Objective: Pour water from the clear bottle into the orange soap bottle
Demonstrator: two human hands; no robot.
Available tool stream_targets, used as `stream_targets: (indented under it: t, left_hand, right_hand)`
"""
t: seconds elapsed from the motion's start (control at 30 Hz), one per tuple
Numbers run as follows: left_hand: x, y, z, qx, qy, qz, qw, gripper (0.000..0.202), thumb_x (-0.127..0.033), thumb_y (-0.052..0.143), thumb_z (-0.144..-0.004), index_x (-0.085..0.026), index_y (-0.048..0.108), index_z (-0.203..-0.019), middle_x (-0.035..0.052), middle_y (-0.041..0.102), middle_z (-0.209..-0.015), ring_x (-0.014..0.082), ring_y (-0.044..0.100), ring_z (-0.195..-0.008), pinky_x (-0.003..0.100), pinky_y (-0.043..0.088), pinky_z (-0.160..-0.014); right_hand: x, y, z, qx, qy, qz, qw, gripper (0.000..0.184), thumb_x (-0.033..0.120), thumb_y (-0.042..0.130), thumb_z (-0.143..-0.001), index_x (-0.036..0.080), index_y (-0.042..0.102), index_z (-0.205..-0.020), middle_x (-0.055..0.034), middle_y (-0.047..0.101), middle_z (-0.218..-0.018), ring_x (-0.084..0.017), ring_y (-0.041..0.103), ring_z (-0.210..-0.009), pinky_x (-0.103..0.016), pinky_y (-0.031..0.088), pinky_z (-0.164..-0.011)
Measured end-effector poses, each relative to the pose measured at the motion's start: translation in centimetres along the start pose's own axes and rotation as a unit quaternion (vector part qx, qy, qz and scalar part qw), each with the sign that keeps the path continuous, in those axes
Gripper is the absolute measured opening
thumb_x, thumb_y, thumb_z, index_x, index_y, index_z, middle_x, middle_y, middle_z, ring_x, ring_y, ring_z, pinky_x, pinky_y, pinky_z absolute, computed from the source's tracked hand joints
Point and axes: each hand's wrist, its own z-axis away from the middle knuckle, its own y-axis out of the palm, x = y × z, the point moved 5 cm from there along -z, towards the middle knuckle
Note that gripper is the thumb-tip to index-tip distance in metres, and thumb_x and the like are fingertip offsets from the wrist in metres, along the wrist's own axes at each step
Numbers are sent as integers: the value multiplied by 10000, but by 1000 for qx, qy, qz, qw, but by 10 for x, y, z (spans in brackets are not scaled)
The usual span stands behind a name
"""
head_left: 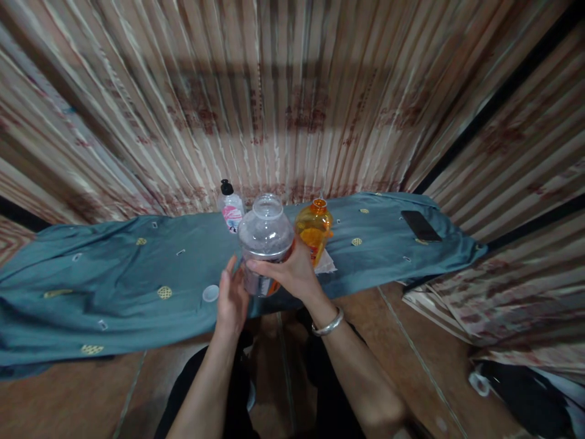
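A large clear plastic bottle (pixel 266 235) with an uncapped wide neck is held up in front of me, over the near edge of the cloth. My right hand (pixel 292 271) grips it from the right, thumb across its front. On the other side, my left hand (pixel 232 299) has its fingers stretched out close to the bottle; whether they touch it I cannot tell. A white round cap (pixel 211 293) lies just left of that hand. Behind the clear bottle stand a pump bottle (pixel 231 210) with a black top and pink label, and an orange bottle (pixel 313 228) without a cap.
A blue-green patterned cloth (pixel 123 268) covers the narrow table. White tissue (pixel 326 263) lies by the orange bottle, and a black phone (pixel 420 225) rests at the right. Pleated curtains (pixel 292 110) hang behind. A dark bar (pixel 484 110) slants along the right side.
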Motion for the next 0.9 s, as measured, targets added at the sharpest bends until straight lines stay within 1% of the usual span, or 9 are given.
stream_targets:
  t: [0.1,0.17,0.27,0.37,0.43,0.57,0.7,0.8,0.9]
  left_hand:
    - [12,19,14,19,-163,139,977,818,-933,573,-897,-223,786,-1244,190,850,-1282,435,811,-1216,649,678,-983]
    - [12,30,22,-5,-226,206,952,712,-867,557,-952,-247,795,-1209,153,864,-1192,397,830,-1091,591,708,-853]
    - [6,37,25,-75,-255,260,928,498,-676,572,-1035,-237,791,-1116,105,837,-984,275,792,-814,394,673,-668]
    - [-3,40,24,-89,-255,288,919,407,-539,540,-1064,-210,778,-1097,91,805,-900,231,755,-719,317,634,-606]
    - [-7,39,24,-87,-258,294,916,416,-508,499,-1075,-193,770,-1096,105,801,-896,232,762,-704,297,618,-572]
    - [-9,31,25,-81,-284,324,899,445,-528,549,-1049,-166,755,-1205,169,818,-1017,304,821,-785,305,607,-532]
    - [-13,24,27,-107,-295,333,889,458,-476,497,-1080,-174,713,-1347,172,817,-1043,313,828,-776,302,601,-520]
    - [-17,26,29,-122,-295,329,889,505,-447,432,-1112,-194,671,-1477,158,819,-1020,303,825,-742,290,591,-496]
    - [-21,28,30,-130,-292,324,890,563,-449,384,-1134,-178,635,-1558,164,819,-981,304,819,-705,284,583,-475]
  right_hand:
    - [16,-5,1,-9,-5,-57,998,726,605,1016,-644,241,717,-1197,-105,872,-1260,-338,834,-1177,-476,686,-1056]
    - [19,-4,2,-2,7,-67,998,714,623,1008,-655,239,719,-1182,-107,873,-1247,-333,837,-1162,-464,694,-1038]
    - [15,0,3,7,19,-57,998,797,693,1017,-623,226,727,-1200,-115,867,-1273,-326,832,-1177,-441,693,-1040]
    - [13,-2,3,31,-12,-35,999,932,729,1027,-607,224,722,-1328,-109,854,-1326,-333,819,-1224,-469,671,-1101]
    - [17,-16,6,25,-62,22,998,1019,726,1021,-652,236,672,-1475,-126,814,-1424,-352,774,-1336,-517,625,-1188]
    - [21,-80,12,-111,-192,145,964,997,706,865,-902,299,455,-1714,-156,554,-1760,-382,479,-1684,-631,393,-1395]
    - [-22,-142,2,-218,-155,203,942,1058,771,796,-931,292,354,-1765,-202,509,-1782,-396,470,-1689,-696,388,-1369]
    - [-71,-153,-14,-153,-65,183,969,1283,824,892,-786,272,313,-1789,-248,530,-1764,-405,530,-1646,-676,467,-1314]
    - [-98,-145,-22,-89,-40,139,986,1333,741,989,-715,272,338,-1780,-223,631,-1684,-361,623,-1570,-615,518,-1290]
